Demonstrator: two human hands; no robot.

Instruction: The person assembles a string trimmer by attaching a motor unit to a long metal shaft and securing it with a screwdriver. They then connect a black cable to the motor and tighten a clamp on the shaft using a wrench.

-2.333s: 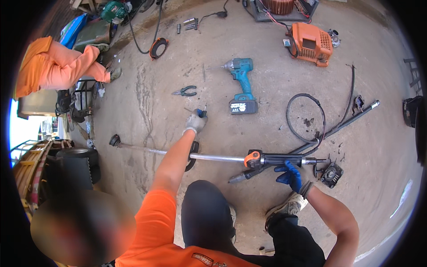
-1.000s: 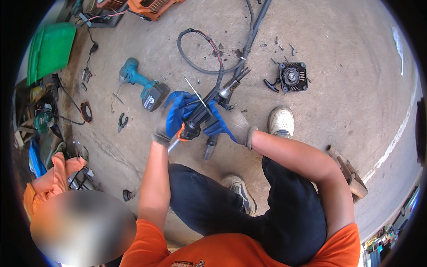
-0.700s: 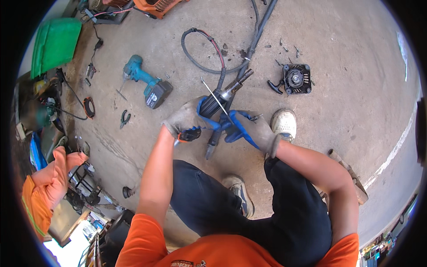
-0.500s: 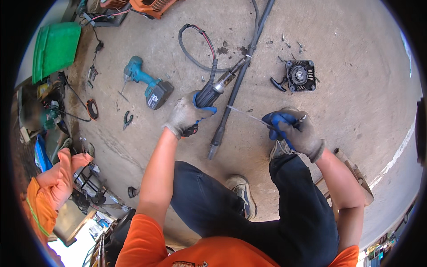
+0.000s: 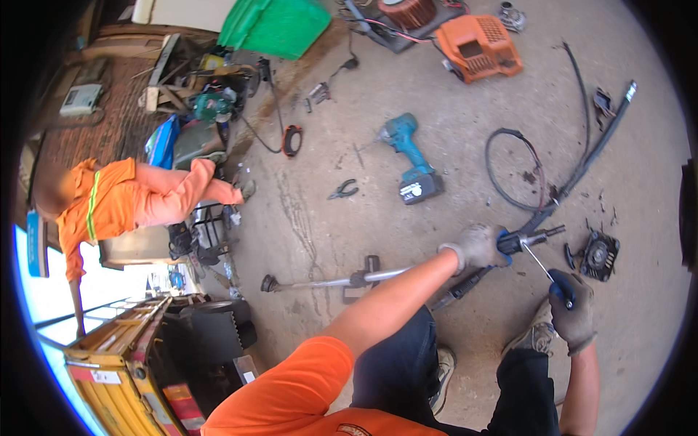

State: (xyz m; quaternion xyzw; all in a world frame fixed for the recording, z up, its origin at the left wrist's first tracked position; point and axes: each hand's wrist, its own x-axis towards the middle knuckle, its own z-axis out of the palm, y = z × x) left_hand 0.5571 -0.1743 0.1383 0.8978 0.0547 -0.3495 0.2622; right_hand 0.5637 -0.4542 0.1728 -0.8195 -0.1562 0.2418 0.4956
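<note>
Wearing a grey glove with blue fingers, my left hand (image 5: 481, 245) is wrapped round a black throttle handle (image 5: 534, 240), which points to the right. My right hand (image 5: 573, 311), gloved alike, is closed on a screwdriver (image 5: 536, 259). Its thin metal shaft slants up and left, and the tip meets the handle's side; whether it sits in a screw is too small to tell. Below and behind the handle, a long dark tube (image 5: 582, 168) lies across the floor, with a looped cable (image 5: 494, 174) beside it. A black pull-starter housing (image 5: 600, 256) lies right of the handle.
A teal cordless drill (image 5: 414, 152) and small pliers (image 5: 344, 189) lie on the concrete. An orange engine cover (image 5: 480, 47) and a green bin (image 5: 276, 25) stand farther off. Left are a person in orange (image 5: 116, 196) and a yellow truck (image 5: 123, 378).
The view has swung left, bringing the person and truck more into sight. The handle has turned to point right, and the screwdriver's tip has come against it.
</note>
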